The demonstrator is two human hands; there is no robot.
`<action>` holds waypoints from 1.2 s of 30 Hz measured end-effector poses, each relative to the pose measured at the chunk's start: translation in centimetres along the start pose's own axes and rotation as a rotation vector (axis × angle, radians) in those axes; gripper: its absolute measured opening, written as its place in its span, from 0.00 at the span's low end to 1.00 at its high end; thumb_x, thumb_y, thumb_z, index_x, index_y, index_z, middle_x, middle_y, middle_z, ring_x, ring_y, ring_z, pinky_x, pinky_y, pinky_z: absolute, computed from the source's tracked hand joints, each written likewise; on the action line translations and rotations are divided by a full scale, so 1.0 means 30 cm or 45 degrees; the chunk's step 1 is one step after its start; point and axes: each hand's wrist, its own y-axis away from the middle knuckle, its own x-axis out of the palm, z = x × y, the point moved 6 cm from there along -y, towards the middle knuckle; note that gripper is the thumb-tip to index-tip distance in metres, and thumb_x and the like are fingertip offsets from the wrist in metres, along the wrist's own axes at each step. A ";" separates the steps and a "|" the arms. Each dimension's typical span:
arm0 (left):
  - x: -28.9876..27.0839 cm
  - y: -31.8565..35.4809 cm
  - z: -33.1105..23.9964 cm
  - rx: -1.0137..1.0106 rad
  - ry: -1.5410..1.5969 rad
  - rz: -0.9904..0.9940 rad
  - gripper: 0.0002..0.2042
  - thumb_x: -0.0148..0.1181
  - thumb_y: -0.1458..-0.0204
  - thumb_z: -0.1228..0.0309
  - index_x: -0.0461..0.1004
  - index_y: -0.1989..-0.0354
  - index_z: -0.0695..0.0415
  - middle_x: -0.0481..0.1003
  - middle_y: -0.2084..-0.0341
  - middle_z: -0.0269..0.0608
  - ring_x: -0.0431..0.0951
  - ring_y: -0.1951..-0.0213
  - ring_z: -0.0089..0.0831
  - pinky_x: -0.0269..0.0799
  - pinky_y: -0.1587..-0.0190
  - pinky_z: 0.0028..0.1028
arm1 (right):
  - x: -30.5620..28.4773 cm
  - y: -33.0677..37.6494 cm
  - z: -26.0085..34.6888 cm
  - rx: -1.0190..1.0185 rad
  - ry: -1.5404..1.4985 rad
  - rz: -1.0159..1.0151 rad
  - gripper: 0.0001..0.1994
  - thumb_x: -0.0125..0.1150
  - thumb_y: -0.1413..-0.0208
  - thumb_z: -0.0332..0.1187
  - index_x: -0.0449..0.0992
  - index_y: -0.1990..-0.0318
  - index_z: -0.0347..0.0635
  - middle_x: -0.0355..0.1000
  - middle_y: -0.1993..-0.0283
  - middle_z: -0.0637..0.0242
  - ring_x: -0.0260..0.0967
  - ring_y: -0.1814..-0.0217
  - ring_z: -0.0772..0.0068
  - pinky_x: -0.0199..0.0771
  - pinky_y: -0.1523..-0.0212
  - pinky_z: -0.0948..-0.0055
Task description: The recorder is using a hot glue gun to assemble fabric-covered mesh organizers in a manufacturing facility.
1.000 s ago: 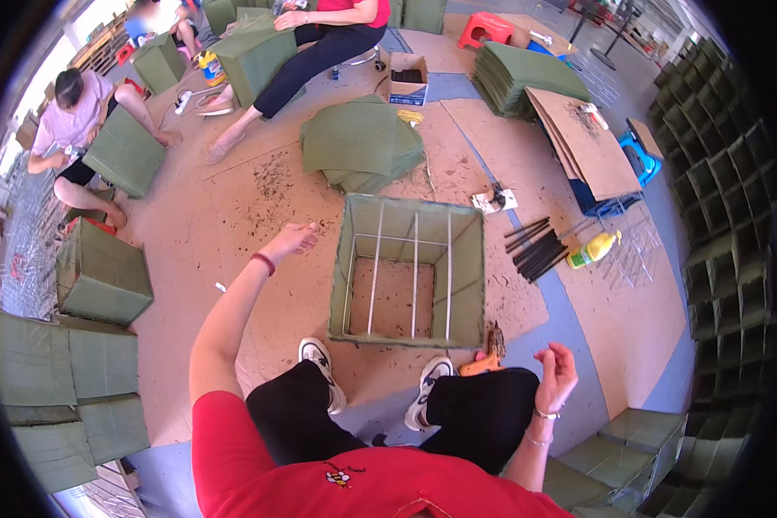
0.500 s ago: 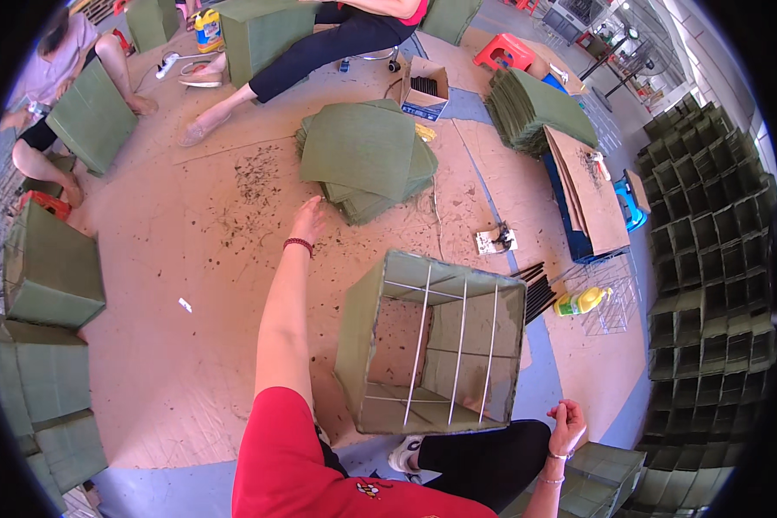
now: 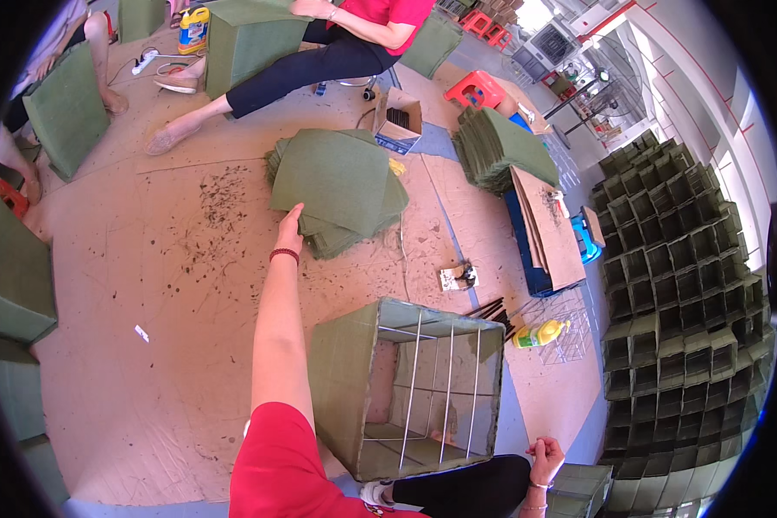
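Observation:
My left hand point(image 3: 291, 231) reaches forward to a stack of flat green sheets point(image 3: 337, 177). Its fingers are pinched at the near left edge of the top sheet, with a fingertip over it. Close to my knees a box-shaped wire frame covered in green sheet point(image 3: 341, 388) has its open side facing up toward me, with thin metal rods across the opening. My right hand point(image 3: 546, 462) is raised beside my right knee, its fingers curled together; whatever they may hold is too small to make out.
Black sticks point(image 3: 490, 312) and a yellow bottle point(image 3: 540, 333) lie right of the box. Piled green boxes point(image 3: 673, 345) stand far right. Brown sheeting point(image 3: 164, 414) covers the floor, with dark scraps point(image 3: 220, 203). Another person's leg point(image 3: 276, 82) stretches out beyond the stack.
My left hand has come onto the near left edge of the sheet stack. The view has shifted, so the stack and box appear lower and further left. My right hand stays curled.

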 end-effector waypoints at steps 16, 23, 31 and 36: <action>0.305 0.492 -0.652 0.827 0.129 0.332 0.26 0.47 0.43 0.58 0.54 0.38 0.57 0.51 0.36 0.35 0.45 0.35 0.35 0.39 0.37 0.45 | 0.007 0.032 0.040 0.010 -0.207 0.085 0.04 0.52 0.47 0.23 0.71 0.69 0.30 0.70 0.80 0.64 0.68 0.80 0.77 0.72 0.76 0.79; 0.701 1.187 -0.985 1.089 -0.257 0.730 0.19 0.48 0.43 0.63 0.64 0.44 0.56 0.60 0.42 0.36 0.57 0.40 0.32 0.52 0.40 0.40 | 0.024 0.039 0.053 -0.060 -0.430 0.147 0.05 0.53 0.47 0.24 0.72 0.69 0.30 0.70 0.78 0.64 0.69 0.78 0.77 0.73 0.74 0.78; 1.344 2.104 -0.313 0.606 -0.637 1.729 0.20 0.53 0.45 0.65 0.64 0.45 0.59 0.66 0.48 0.40 0.67 0.49 0.28 0.67 0.48 0.30 | -0.129 0.055 0.163 -0.251 -1.054 -0.063 0.10 0.55 0.46 0.28 0.69 0.57 0.36 0.70 0.65 0.67 0.68 0.64 0.79 0.69 0.66 0.81; 1.268 2.392 0.072 0.119 -0.494 1.984 0.26 0.52 0.45 0.61 0.57 0.41 0.61 0.63 0.47 0.39 0.61 0.45 0.25 0.60 0.44 0.30 | -0.350 0.120 0.478 -0.661 -1.127 -0.019 0.34 0.50 0.45 0.49 0.51 0.38 0.35 0.54 0.38 0.56 0.52 0.36 0.63 0.56 0.42 0.66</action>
